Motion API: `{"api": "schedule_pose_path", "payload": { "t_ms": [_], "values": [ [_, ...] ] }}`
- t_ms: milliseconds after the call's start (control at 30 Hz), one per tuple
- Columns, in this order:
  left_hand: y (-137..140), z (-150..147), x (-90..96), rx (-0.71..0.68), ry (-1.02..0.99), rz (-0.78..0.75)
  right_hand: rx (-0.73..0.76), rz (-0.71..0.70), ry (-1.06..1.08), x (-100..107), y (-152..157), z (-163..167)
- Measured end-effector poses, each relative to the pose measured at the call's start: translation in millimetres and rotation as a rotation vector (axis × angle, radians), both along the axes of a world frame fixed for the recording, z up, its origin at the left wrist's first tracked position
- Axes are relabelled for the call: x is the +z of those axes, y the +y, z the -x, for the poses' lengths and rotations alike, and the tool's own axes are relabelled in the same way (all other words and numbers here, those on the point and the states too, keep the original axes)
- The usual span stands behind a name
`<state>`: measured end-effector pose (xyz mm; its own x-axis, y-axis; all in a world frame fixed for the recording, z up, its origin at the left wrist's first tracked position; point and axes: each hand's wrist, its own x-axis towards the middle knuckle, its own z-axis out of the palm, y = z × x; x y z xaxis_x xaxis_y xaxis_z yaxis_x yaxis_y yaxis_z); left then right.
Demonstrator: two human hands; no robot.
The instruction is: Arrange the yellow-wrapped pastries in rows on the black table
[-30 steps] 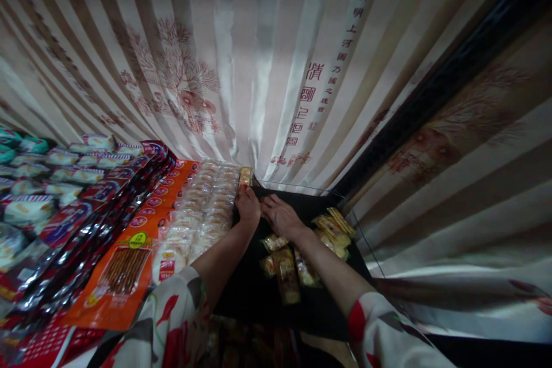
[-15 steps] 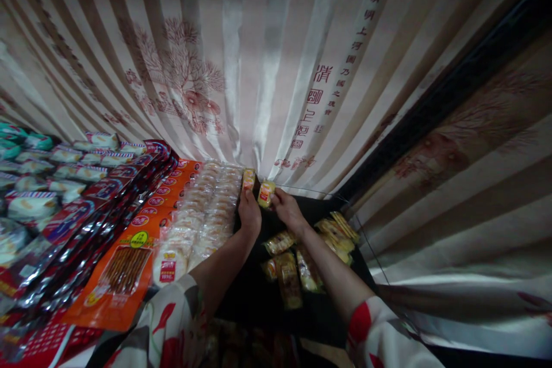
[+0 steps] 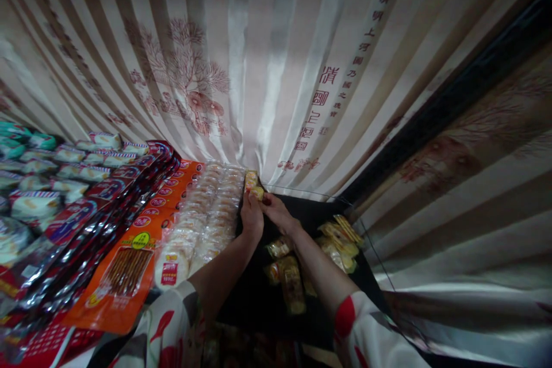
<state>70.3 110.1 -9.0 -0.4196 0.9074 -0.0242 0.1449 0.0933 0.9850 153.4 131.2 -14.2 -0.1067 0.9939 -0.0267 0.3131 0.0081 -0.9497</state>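
Observation:
My left hand [image 3: 252,214] is closed around the lower end of a small yellow snack packet [image 3: 250,177], which stands at the far end of the black table surface [image 3: 241,293], beside the rows of clear-wrapped round crackers [image 3: 207,207]. My right hand [image 3: 279,211] pinches a second yellow packet [image 3: 257,192] and holds it against the first one, close to the left fingertips. The fingers partly cover both packets. Below my right forearm lie several loose yellow packets [image 3: 293,287], and more packets [image 3: 340,238] are heaped at the right.
Orange snack bags [image 3: 116,282] overlap in a row left of the crackers. Dark red shiny bags [image 3: 81,230] and white wrapped snacks [image 3: 34,207] lie farther left. A printed curtain [image 3: 267,69] hangs behind, and a thin cord [image 3: 375,250] runs along the table's right edge.
My right hand has moved left, bringing its packet from a small distance away up against the one at my left hand. The left hand has stayed nearly in place.

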Motion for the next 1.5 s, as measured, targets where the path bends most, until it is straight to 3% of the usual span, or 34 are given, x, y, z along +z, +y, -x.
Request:
{"api": "schedule_pose_path", "payload": {
  "t_ms": [133, 400, 633, 967, 1500],
  "values": [
    [-1, 0, 3.4, -0.008, 0.024, 0.037, -0.075, -0.059, -0.117, -2, 3, 2],
    [-12, -10, 2.6, -0.015, 0.122, -0.046, -0.008, -0.164, -0.151, -3, 9, 5],
    [-16, -13, -3.0, -0.038, 0.141, -0.013, -0.220, -0.114, -0.216, -10, 15, 13],
    [-17, -3, 4.6, -0.019, 0.247, -0.055, -0.166, 0.024, -0.095, -9, 24, 17],
    [-15, -5, 4.2, -0.012, 0.217, 0.029, -0.081, -0.193, -0.250, -10, 25, 23]
  ]
}}
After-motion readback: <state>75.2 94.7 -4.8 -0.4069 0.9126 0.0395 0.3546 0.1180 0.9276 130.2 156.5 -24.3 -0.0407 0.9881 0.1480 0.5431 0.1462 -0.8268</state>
